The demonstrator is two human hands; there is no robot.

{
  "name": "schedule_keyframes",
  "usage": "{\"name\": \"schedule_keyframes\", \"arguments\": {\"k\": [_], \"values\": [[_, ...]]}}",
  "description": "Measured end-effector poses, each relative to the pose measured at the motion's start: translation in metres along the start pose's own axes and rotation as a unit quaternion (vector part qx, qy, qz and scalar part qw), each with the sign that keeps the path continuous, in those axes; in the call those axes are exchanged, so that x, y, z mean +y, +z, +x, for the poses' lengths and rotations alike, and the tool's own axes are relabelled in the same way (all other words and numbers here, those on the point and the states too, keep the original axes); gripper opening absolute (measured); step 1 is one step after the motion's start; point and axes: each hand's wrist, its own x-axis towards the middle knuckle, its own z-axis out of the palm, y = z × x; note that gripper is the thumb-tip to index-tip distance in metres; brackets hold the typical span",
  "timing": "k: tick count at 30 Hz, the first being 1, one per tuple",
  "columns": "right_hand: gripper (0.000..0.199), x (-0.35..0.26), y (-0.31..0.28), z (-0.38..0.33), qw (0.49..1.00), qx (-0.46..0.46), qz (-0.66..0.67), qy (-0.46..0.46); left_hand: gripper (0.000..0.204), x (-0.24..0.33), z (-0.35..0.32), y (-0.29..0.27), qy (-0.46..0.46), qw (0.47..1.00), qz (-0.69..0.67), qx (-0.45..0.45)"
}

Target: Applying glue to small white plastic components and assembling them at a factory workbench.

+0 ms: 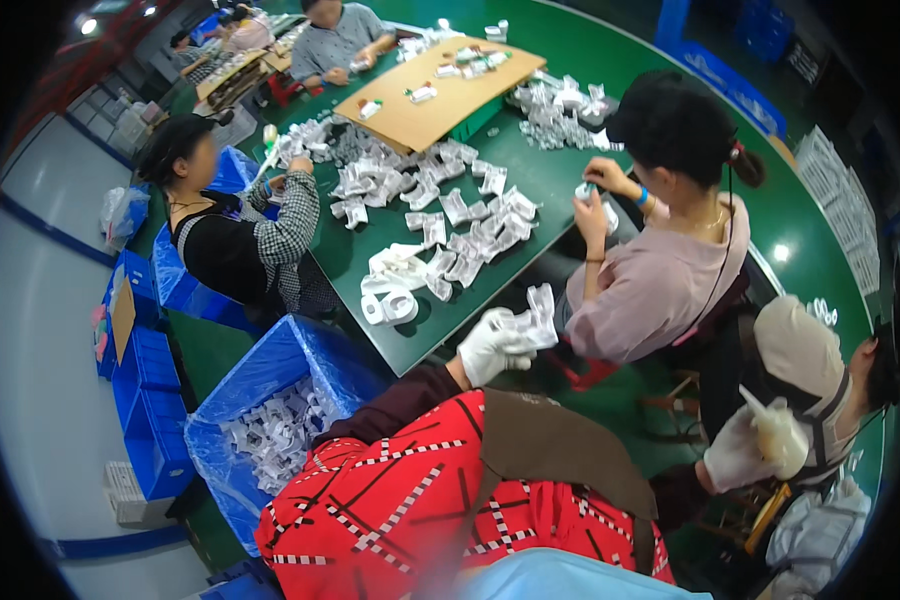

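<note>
My left hand [483,352], in a white glove, grips a white moulded plastic piece [532,322] just off the near edge of the green table [345,270]. Out to the right, my right hand [738,458], also gloved, is closed around a cream squeeze bottle [780,442] with a pointed nozzle tilted up and left. Many similar white pieces [470,245] lie loose across the table. Two white rolls [388,307] rest at its near left corner.
A blue-lined bin [300,350] holding white pieces stands left of me. Co-workers sit left [235,225] and right [660,260] of the table; another person [800,350] is close to my right hand. A tan board [440,85] carries small bottles.
</note>
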Motion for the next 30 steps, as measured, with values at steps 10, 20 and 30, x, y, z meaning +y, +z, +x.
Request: {"name": "schedule_keyframes", "arguments": {"k": [10,20,30], "values": [[0.069,0.14,0.081,0.004,0.985,0.005,0.073,0.159,0.045,0.09,-0.018,-0.034,0.103,0.989,0.099,0.03],[0.061,0.226,0.145,-0.023,0.961,0.014,-0.251,0.114,0.045,0.128,-0.026,-0.022,0.142,0.978,0.152,-0.013],[0.053,0.22,0.134,-0.021,0.938,-0.047,-0.335,0.08,0.044,0.131,-0.017,-0.008,0.118,0.966,0.226,-0.043]]}}
